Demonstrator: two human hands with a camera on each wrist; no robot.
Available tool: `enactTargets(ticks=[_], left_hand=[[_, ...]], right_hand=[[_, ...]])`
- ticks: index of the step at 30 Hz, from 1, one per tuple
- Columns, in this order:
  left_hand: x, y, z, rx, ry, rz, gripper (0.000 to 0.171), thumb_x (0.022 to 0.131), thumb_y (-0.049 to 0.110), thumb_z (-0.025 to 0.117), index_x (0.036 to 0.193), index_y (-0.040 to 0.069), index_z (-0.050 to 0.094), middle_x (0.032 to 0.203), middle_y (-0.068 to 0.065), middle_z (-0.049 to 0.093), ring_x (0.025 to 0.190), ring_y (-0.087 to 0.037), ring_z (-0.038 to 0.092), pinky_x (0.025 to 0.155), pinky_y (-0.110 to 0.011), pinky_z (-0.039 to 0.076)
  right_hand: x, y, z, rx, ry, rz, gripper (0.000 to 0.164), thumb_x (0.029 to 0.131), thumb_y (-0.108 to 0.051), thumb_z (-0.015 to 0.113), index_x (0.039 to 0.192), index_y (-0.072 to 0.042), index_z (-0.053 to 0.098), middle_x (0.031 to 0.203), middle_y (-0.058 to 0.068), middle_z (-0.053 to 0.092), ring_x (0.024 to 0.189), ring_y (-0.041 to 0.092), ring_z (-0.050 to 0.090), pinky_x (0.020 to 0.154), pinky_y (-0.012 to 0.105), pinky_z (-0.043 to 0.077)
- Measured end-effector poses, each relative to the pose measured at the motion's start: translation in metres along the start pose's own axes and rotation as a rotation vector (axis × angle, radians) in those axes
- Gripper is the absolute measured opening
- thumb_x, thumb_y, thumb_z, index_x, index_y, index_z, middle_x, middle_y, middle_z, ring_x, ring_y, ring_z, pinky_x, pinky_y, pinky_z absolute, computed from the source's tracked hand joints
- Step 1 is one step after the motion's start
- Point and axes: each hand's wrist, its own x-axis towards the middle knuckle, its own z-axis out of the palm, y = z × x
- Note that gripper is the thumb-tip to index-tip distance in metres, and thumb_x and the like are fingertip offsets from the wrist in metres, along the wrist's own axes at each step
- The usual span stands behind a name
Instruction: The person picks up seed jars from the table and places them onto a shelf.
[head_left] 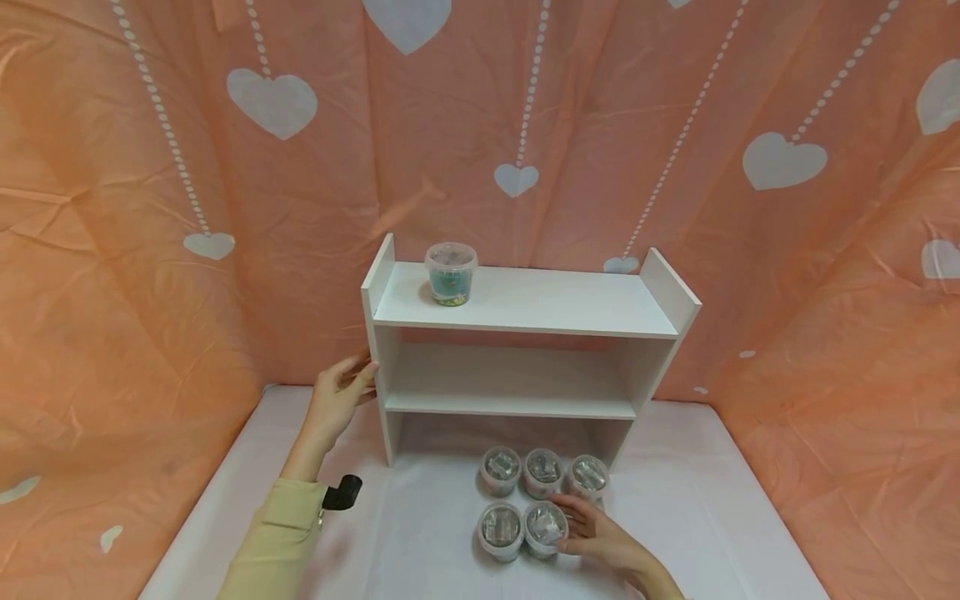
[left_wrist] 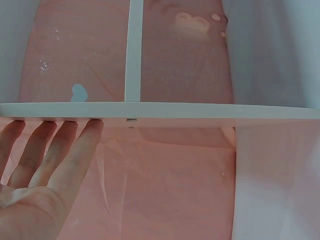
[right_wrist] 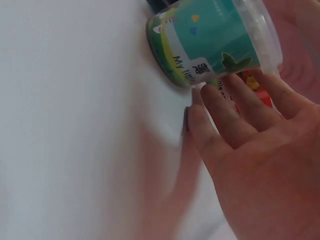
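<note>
My right hand point(head_left: 603, 542) is at the right side of a small clear-lidded plastic tub point(head_left: 546, 525), the front right one of a group on the table. Its thumb and forefinger lie at the tub's side, spread apart. In the right wrist view the fingers point(right_wrist: 235, 112) stretch out nearly straight beside a tub with a green printed label point(right_wrist: 215, 40). My left hand point(head_left: 337, 400) is at the left side panel of a white shelf unit point(head_left: 525, 302). In the left wrist view its straight fingers point(left_wrist: 70, 155) reach up to the panel edge.
Another tub point(head_left: 451, 275) with a green label stands on the shelf's top board, at the left. Beside the front right tub is one more tub point(head_left: 500, 532), with a row of three behind, at the shelf's foot. An orange curtain point(head_left: 300, 208) with white hearts surrounds the table.
</note>
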Motion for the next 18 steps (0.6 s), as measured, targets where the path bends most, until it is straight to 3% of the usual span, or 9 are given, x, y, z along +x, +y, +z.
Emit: enactTargets(ticks=[7,18], left_hand=[[0.0005,0.0012,0.0002,-0.006,-0.003,-0.012,0.055,0.097,0.032,0.057,0.141,0.000,0.046,0.131,-0.023,0.052,0.106,-0.033,0.059,0.087,-0.043,0.053],[-0.0006,0.0035,-0.0002,-0.009,-0.009,-0.026,0.055,0.097,0.032,0.057,0.141,0.003,0.045,0.132,-0.022,0.052,0.109,-0.035,0.056,0.089,-0.043,0.052]], right_hand=[[0.0039,0.0014,0.0031,-0.004,-0.018,-0.028,0.074,0.088,-0.004,0.067,0.146,0.009,0.022,0.144,0.031,0.032,0.123,0.009,0.045,0.100,0.020,0.039],[0.0057,0.0029,0.0050,0.012,-0.040,-0.050,0.076,0.087,0.000,0.068,0.146,0.010,0.021,0.143,0.031,0.033,0.124,0.010,0.045,0.100,0.023,0.041]])
